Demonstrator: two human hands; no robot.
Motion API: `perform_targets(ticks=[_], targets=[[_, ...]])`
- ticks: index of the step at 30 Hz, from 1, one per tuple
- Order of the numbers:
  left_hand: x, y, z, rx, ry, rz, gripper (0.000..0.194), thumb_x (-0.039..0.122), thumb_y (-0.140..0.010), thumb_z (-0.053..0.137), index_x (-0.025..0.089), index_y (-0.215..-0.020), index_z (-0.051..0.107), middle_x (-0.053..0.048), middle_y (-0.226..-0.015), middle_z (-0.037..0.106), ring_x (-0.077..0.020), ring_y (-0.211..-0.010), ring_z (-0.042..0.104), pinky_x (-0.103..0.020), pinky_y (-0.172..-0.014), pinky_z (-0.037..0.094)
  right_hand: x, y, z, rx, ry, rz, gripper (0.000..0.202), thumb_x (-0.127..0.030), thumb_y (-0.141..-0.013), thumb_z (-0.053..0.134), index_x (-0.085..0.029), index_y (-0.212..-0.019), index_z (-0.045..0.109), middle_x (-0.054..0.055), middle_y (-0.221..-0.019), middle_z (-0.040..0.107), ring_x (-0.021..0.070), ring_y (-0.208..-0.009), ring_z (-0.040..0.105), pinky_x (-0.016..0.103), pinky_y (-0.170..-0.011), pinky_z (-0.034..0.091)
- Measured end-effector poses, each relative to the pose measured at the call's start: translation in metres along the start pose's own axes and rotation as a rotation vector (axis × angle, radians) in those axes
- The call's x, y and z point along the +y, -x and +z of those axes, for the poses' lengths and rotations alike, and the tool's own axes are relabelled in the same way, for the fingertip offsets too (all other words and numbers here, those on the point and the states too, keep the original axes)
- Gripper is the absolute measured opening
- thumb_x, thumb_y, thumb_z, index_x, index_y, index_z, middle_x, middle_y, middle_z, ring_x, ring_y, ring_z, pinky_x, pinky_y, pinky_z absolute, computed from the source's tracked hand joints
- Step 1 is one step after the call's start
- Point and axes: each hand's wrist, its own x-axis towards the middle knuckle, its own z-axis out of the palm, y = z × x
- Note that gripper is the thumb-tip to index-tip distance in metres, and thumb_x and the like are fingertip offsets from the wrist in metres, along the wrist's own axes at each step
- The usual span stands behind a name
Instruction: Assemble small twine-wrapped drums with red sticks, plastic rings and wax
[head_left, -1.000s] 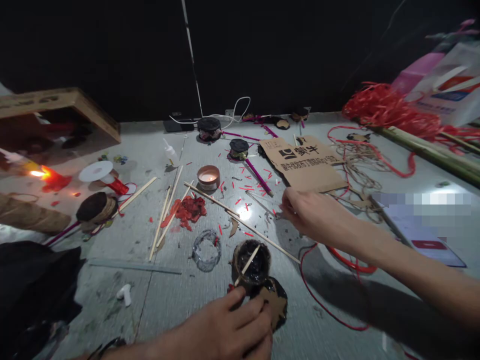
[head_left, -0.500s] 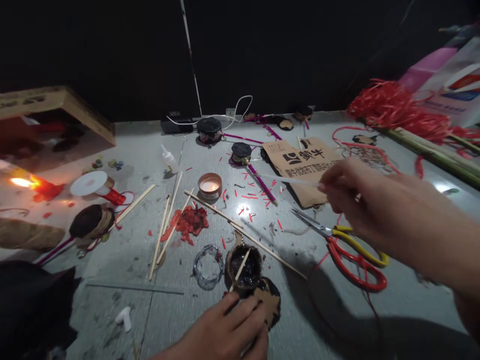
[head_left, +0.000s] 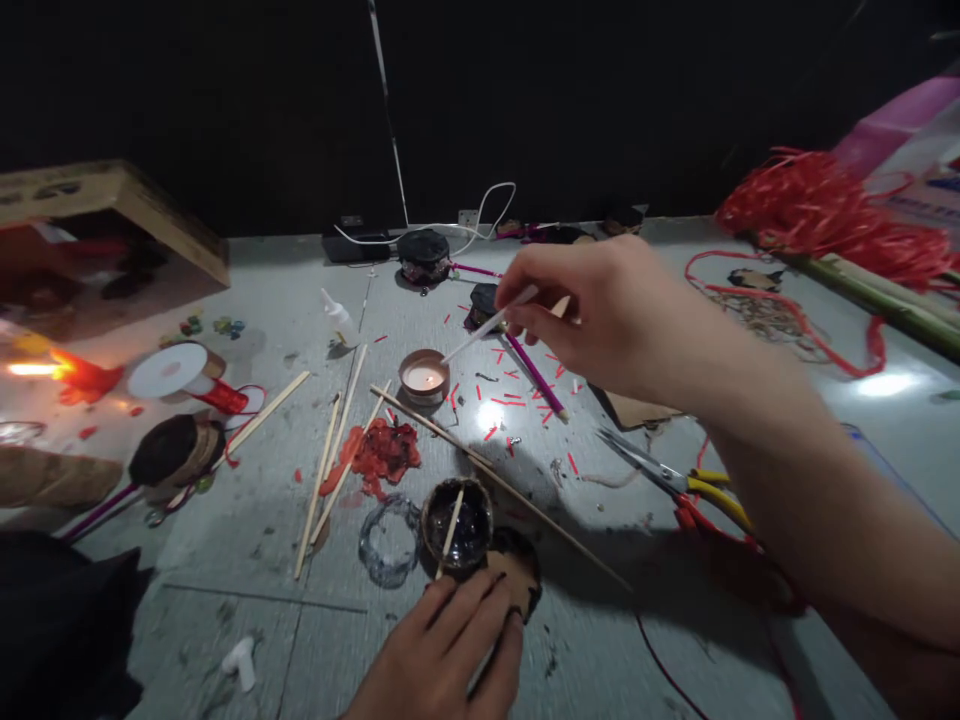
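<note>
My right hand (head_left: 559, 300) pinches a thin translucent white stick, resembling a glue stick (head_left: 480, 335), whose lower end reaches the rim of a lit tealight candle (head_left: 424, 378). My left hand (head_left: 454, 640) curls over the near end of a thin wooden stick (head_left: 454, 525). That stick crosses a small round dark cup (head_left: 476, 550), and its lower end is hidden under my fingers. Beside my fingers lies a brown, dark-edged cardboard piece (head_left: 521, 575). A clear, crinkled ring (head_left: 390, 540) rests left of the cup.
Scissors (head_left: 645, 468) lie beneath my right forearm. Wooden sticks (head_left: 330, 480) surround red, wax-like lumps (head_left: 382, 450). At left are a ribbon spool (head_left: 176, 372), a small drum (head_left: 176, 447) and a bright flame (head_left: 37, 370). A small white bottle (head_left: 339, 318) stands behind the candle.
My right hand has moved left, bringing the white stick's tip down to the candle. The cup and clear ring have shifted slightly left, with my left hand still at the wooden stick.
</note>
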Motion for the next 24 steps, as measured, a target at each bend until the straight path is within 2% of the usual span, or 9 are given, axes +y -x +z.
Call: perform_targets(ticks=[3, 8, 14, 19, 24], targets=[[-0.002, -0.002, 0.002, 0.036, -0.012, -0.032, 0.017, 0.01, -0.097, 0.06, 0.017, -0.099, 0.076, -0.008, -0.108, 0.082, -0.0208, -0.106, 0.075, -0.032, -0.099, 0.057, 0.004, -0.015, 0.016, -0.016, -0.032, -0.015, 0.019, -0.012, -0.095, 0.061, -0.022, -0.098, 0.077, 0.003, -0.084, 0.078, 0.0191, -0.072, 0.068, 0.032, -0.064, 0.045], [-0.002, -0.001, 0.008, 0.058, 0.017, -0.088, 0.015, 0.005, -0.095, 0.063, 0.017, -0.097, 0.072, -0.005, -0.107, 0.082, -0.0178, -0.103, 0.076, -0.028, -0.093, 0.058, 0.011, -0.022, 0.037, -0.097, -0.034, 0.014, 0.024, -0.009, -0.092, 0.059, -0.021, -0.104, 0.077, 0.003, -0.089, 0.079, 0.0194, -0.076, 0.069, 0.031, -0.066, 0.045], [-0.003, -0.003, 0.007, 0.065, 0.018, -0.079, 0.019, 0.004, -0.098, 0.058, 0.017, -0.095, 0.072, -0.003, -0.103, 0.082, -0.0157, -0.102, 0.074, -0.027, -0.098, 0.056, 0.012, -0.023, 0.041, -0.117, 0.02, 0.047, 0.027, -0.009, -0.092, 0.057, -0.022, -0.106, 0.077, 0.002, -0.09, 0.079, 0.018, -0.072, 0.066, 0.031, -0.064, 0.038], [-0.004, -0.005, 0.005, 0.057, 0.014, -0.076, 0.019, 0.005, -0.099, 0.058, 0.017, -0.093, 0.071, -0.002, -0.104, 0.081, -0.0154, -0.104, 0.074, -0.026, -0.096, 0.055, 0.016, -0.023, 0.043, -0.115, -0.027, 0.054, 0.027, -0.009, -0.088, 0.058, -0.023, -0.103, 0.075, 0.001, -0.088, 0.078, 0.0193, -0.076, 0.067, 0.032, -0.064, 0.039], [-0.004, -0.007, 0.005, 0.045, 0.017, -0.072, 0.021, 0.007, -0.103, 0.057, 0.017, -0.097, 0.074, -0.001, -0.107, 0.082, -0.0159, -0.106, 0.074, -0.027, -0.094, 0.055, 0.013, -0.023, 0.044, -0.131, -0.005, 0.058, 0.025, -0.012, -0.091, 0.059, -0.024, -0.104, 0.076, 0.003, -0.091, 0.079, 0.0202, -0.076, 0.067, 0.034, -0.065, 0.038]])
